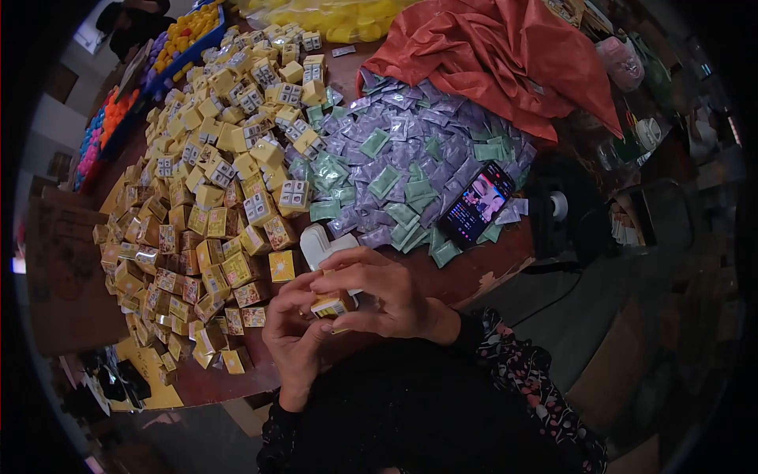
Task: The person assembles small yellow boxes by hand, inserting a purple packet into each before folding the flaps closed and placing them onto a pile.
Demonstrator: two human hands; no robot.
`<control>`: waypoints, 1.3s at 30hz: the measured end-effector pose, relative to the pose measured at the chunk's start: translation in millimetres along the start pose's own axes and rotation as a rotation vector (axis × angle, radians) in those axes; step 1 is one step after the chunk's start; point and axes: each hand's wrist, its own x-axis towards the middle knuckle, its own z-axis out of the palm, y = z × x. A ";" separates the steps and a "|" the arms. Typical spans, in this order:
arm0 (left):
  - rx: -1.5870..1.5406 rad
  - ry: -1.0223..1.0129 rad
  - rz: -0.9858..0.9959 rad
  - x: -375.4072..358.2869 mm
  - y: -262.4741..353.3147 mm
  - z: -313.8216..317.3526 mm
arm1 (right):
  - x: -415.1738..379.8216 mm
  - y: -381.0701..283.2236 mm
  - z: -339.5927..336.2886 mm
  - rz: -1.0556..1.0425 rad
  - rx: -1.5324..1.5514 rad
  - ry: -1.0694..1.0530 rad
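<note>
Close to my body, a small yellow box (330, 306) is held between both hands. My left hand (294, 328) grips it from the left, fingers curled and thumb at its lower side. From the right, my right hand (387, 294) closes on the same box, with fingers over the top and thumb underneath. Fingers hide much of the box. Just beyond them lies a white piece with rounded edges (316, 242), partly covered by my hand. Beside it sits another small yellow box (282, 266) on the dark red table (260, 359).
Left is a large heap of small yellow boxes (213, 221). Ahead lie purple and green sachets (387, 166), with a lit phone (479, 203) on them. Behind are red cloth (489, 55), a yellow bag (339, 20) and a blue crate (193, 45). A tape roll (559, 205) stands right.
</note>
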 end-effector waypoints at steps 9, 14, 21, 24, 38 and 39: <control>0.163 -0.084 -0.068 0.2 2.7 -4.1 | 5.0 -0.4 -10.3 0.287 0.096 -0.126; 0.121 -0.148 -0.212 -0.5 8.2 -5.7 | -2.0 -2.1 -10.6 0.538 0.255 -0.086; 0.033 -0.167 -0.227 -2.3 6.4 -8.5 | -1.9 3.4 -13.5 0.367 0.185 -0.146; 0.016 -0.154 -0.158 -3.1 3.3 -10.6 | 0.0 6.3 -13.2 0.209 0.143 -0.162; 1.043 0.518 0.583 59.3 94.9 -137.0 | 9.3 32.3 -55.1 0.649 -0.202 0.189; 1.168 0.607 0.656 70.3 117.2 -167.0 | 8.5 37.3 -53.7 0.688 -0.257 0.147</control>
